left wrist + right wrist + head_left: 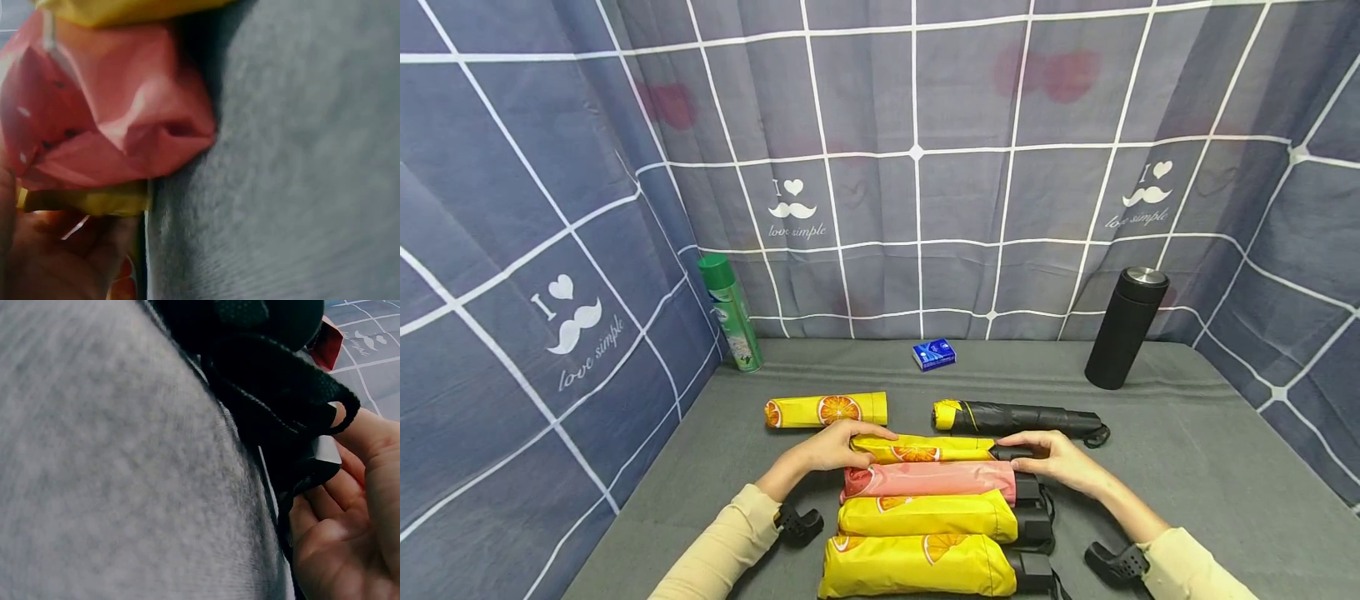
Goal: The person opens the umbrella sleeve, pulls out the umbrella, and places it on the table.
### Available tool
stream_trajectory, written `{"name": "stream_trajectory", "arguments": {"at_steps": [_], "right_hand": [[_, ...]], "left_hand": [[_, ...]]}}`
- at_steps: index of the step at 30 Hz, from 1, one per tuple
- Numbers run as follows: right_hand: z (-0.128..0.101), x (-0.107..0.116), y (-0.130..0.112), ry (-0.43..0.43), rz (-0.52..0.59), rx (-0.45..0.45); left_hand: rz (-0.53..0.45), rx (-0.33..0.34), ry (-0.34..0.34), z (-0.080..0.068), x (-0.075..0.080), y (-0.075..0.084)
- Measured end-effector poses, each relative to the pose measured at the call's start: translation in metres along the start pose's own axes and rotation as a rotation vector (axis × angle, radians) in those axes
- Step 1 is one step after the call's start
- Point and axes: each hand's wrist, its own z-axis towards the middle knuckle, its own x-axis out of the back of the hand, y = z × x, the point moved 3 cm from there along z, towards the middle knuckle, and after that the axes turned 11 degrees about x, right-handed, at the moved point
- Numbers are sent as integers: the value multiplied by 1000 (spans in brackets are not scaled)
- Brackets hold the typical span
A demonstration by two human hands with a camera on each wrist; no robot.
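A folded yellow umbrella (pixel 940 448) with an orange-slice print lies crosswise at the far end of a row. My left hand (pixel 831 446) pinches its left end between thumb and fingers. At the other end, my right hand (pixel 1060 457) holds the black handle, thumb on the near side and fingers beyond. Right against it lies a pink umbrella (pixel 932 481), whose crumpled sleeve (pixel 125 106) fills much of the left wrist view. Two more yellow umbrellas, a middle one (pixel 932 515) and the nearest one (pixel 917 567), follow toward me. Black wrist straps (pixel 287 387) hang by the right hand.
Beyond the row lie a yellow orange-print sleeve (pixel 827 410) at left and a black folded umbrella (pixel 1022 418) at right. Farther back stand a green spray can (pixel 732 312) and a black flask (pixel 1126 329), with a small blue box (pixel 934 355) between. Checked curtains surround the grey tabletop (pixel 1210 450).
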Motion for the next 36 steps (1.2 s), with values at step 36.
{"name": "stream_trajectory", "arguments": {"at_steps": [36], "right_hand": [[24,7,-48,299,-270,64]], "left_hand": [[-553,-86,157,-8,33,22]]}}
